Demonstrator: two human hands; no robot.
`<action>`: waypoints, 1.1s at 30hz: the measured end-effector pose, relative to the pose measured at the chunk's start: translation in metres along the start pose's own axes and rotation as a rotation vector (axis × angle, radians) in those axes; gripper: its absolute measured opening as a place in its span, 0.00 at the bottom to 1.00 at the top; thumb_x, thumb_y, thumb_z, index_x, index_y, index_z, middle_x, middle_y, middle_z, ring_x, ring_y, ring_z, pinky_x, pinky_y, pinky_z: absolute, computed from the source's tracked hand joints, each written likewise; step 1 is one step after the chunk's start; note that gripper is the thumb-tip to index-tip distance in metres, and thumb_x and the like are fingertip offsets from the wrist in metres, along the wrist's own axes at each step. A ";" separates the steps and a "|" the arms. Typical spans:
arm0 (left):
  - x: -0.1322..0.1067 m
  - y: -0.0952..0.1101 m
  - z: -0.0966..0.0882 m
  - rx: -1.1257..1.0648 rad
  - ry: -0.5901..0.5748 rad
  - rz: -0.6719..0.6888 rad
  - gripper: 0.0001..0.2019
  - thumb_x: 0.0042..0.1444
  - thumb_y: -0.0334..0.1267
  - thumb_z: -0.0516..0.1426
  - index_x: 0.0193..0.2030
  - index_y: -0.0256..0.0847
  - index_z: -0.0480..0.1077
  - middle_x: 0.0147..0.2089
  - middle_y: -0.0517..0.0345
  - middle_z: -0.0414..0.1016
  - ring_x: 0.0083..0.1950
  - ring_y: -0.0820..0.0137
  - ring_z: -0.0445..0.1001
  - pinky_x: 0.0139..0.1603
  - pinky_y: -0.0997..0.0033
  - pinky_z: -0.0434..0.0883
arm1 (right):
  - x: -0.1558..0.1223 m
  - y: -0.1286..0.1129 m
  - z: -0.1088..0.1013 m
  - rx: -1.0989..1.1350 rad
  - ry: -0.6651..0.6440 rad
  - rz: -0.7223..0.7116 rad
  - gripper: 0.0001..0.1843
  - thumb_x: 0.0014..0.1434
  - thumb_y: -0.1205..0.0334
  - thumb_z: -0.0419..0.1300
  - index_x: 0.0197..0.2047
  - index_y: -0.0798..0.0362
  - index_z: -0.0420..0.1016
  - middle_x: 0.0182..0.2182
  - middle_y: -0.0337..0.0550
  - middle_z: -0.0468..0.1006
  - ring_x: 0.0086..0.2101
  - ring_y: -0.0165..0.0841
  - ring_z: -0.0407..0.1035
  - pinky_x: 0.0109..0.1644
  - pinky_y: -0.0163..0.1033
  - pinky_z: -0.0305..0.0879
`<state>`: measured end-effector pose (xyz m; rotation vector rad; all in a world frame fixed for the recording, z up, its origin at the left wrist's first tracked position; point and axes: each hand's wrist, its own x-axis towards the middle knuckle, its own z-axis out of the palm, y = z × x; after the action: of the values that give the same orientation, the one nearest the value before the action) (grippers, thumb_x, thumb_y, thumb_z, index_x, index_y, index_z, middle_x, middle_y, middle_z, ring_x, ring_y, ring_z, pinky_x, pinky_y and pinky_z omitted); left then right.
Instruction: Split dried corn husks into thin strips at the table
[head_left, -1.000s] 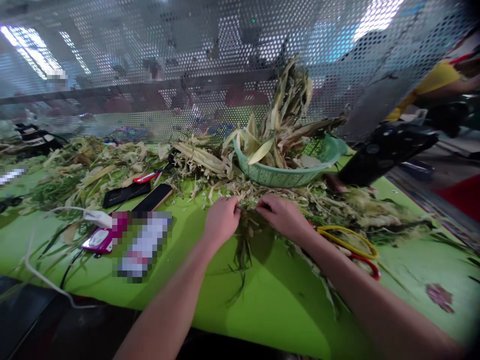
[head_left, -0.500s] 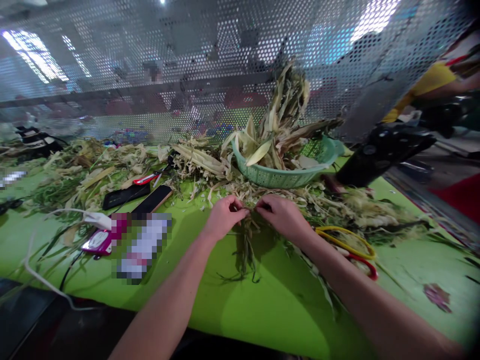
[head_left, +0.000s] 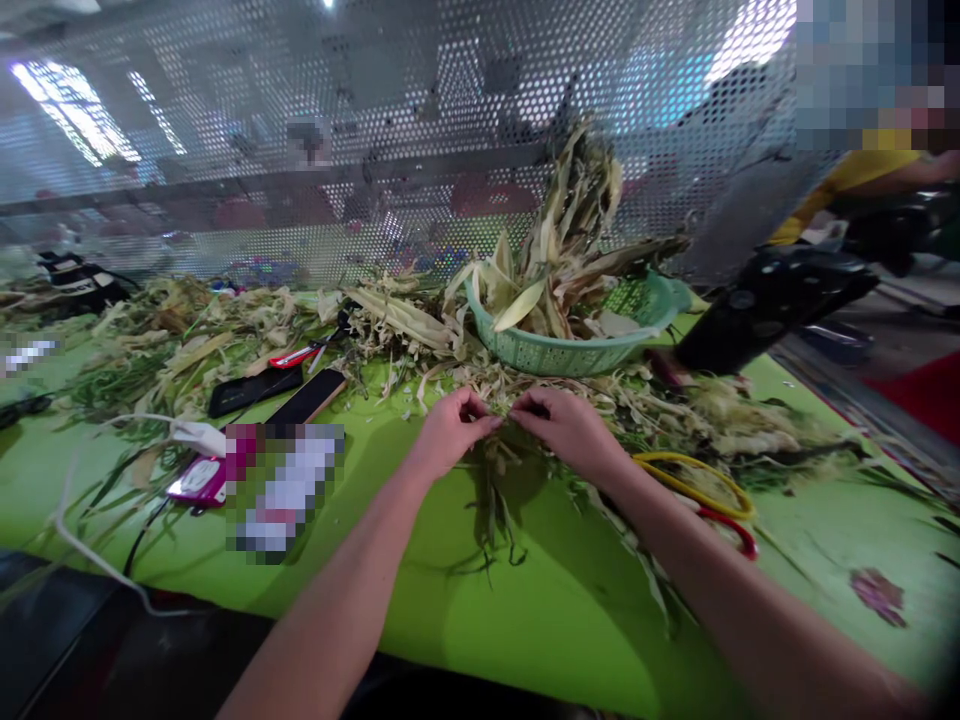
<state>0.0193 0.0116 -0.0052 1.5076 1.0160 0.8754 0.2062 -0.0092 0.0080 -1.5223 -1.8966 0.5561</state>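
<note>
My left hand [head_left: 453,432] and my right hand [head_left: 568,428] meet almost fingertip to fingertip over the green tabletop. Each is closed in a pinch, thumb against fingers. Between them is a small bundle of dried plant strands [head_left: 493,500], its thin dark ends hanging toward me onto the table. The exact spot where the fingertips grip is small and partly hidden. Just beyond the hands lie loose pale husk scraps [head_left: 517,385]. A pair of scissors with yellow and red handles [head_left: 731,498] rests beside my right forearm.
A green plastic basket [head_left: 562,357] of dried corn husks [head_left: 559,265] stands behind the hands. Plant scraps [head_left: 187,330] cover the back left. Two dark phones [head_left: 307,398], a red-handled cutter [head_left: 296,355] and a magenta device with a white cable [head_left: 199,482] lie left. A perforated screen [head_left: 360,150] rises behind.
Both hands stay in nearly the same place, still pinching. The hanging ends of the bundle have shifted and spread slightly.
</note>
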 end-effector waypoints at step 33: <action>-0.004 -0.004 0.009 0.344 0.012 0.129 0.07 0.48 0.34 0.61 0.36 0.38 0.76 0.34 0.57 0.79 0.34 0.71 0.73 0.34 0.74 0.67 | -0.004 -0.015 0.000 0.636 -0.246 0.265 0.18 0.52 0.47 0.63 0.31 0.54 0.68 0.24 0.40 0.78 0.15 0.21 0.54 0.18 0.31 0.44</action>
<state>0.0253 0.0051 -0.0105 1.8761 1.1297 0.8293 0.1960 -0.0168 0.0172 -1.3112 -1.4693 1.3711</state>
